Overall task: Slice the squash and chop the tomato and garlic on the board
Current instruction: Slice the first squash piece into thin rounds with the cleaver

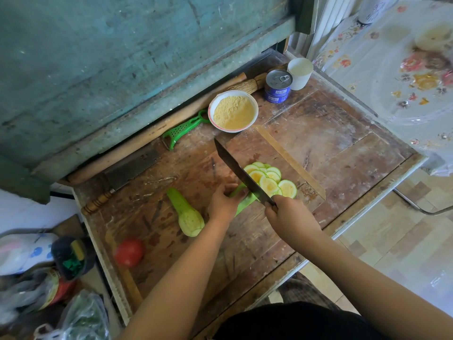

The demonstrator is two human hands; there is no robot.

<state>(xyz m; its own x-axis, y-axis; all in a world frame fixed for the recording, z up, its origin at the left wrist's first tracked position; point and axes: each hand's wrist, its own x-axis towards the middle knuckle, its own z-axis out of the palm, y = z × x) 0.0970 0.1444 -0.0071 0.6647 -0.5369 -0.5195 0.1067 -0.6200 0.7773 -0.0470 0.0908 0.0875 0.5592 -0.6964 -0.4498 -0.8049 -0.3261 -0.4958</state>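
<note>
surface [331, 133]: worn wood, big; raised rim runs along the right edge, wall close behind
board [267, 148]: sits mid-surface, far-right corner points toward the bowl; bare wood beyond the slices
left hand [224, 202]: fingers curled over the squash being cut [245, 204], pinning it to the board just left of the blade
right hand [291, 217]: fingers wrapped round the knife handle, blade angled across the squash
knife [237, 170]: long dark blade, tip points away toward the bowl, edge on the cut end
second squash [187, 214]: whole, uncut, lies on the surface left of the left hand, apart from it
slices [267, 179]: overlapping pile of rounds right of the blade, on the board
tomato [129, 252]: whole, near-left part of the surface, well apart from the board
garlic: not seen
progress: early, my read; one squash partly sliced, second squash and tomato untouched, garlic left too
bowl [232, 111]: yellow meal, just beyond the board's far corner
cans [278, 86]: stacked, cup beside, back right
peeler [182, 130]: green, left of the bowl
open room: bare surface right of the board; slices pile sits close to the board's right edge, could spill over
</note>
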